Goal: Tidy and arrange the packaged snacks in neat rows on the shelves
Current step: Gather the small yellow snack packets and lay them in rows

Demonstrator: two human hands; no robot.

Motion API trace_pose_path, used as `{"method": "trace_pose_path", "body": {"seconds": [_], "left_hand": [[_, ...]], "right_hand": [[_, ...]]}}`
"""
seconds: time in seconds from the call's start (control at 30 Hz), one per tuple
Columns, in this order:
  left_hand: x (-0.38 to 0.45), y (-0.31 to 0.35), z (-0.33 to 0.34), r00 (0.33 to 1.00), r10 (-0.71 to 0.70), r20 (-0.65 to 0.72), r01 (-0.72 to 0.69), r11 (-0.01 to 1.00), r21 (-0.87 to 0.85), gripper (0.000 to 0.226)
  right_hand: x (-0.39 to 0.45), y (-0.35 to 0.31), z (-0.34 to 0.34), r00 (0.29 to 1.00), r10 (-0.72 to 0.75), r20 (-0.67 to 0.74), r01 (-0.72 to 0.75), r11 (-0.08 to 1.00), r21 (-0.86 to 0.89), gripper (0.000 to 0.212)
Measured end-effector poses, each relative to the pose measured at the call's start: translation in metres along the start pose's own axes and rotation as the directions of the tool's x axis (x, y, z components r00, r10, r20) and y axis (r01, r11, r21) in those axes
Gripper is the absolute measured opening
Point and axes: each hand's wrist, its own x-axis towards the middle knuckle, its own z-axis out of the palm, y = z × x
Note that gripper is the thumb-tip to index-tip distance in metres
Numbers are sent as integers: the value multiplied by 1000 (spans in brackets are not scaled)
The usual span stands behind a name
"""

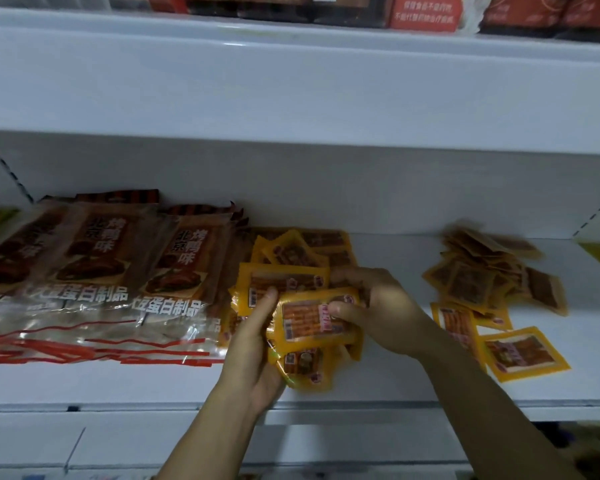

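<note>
A: Our left hand (253, 344) has its fingers (269, 299) curled round the left edge of a bundle of small yellow packets (312, 327), thumb up against the packet behind. Our right hand (371, 306) pinches the top packet of that bundle at its right edge, thumb on the label side, the other fingers tucked behind.

B: So both are clamped on the same bundle, just above the shelf (378, 382), near its front lip.

A: Yes. To do this well, we think we should square the edges between our palms before setting it down, labels all facing one way.

B: And the rest?

A: More yellow packets lie fanned just behind the bundle (302, 251), touching it. A loose scatter (478, 271) sits well apart to the right, some face down, with two more (523, 353) nearer the front.

B: Left of us, the big clear bags (118, 278) overlap in a row, right beside the bundle.

A: We would judge the scatter needs gathering next.
</note>
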Motion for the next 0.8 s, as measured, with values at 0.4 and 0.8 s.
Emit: {"method": "trace_pose_path", "body": {"seconds": [0.4,0.8], "left_hand": [[15,-16,5,996,90,3,-89,994,-57,54],[9,-15,6,988,154,9,-155,986,59,55]], "right_hand": [[-19,-17,-16,997,-17,69,16,1000,16,21],[-10,-21,-20,997,58,-59,-26,898,440,52]]}}
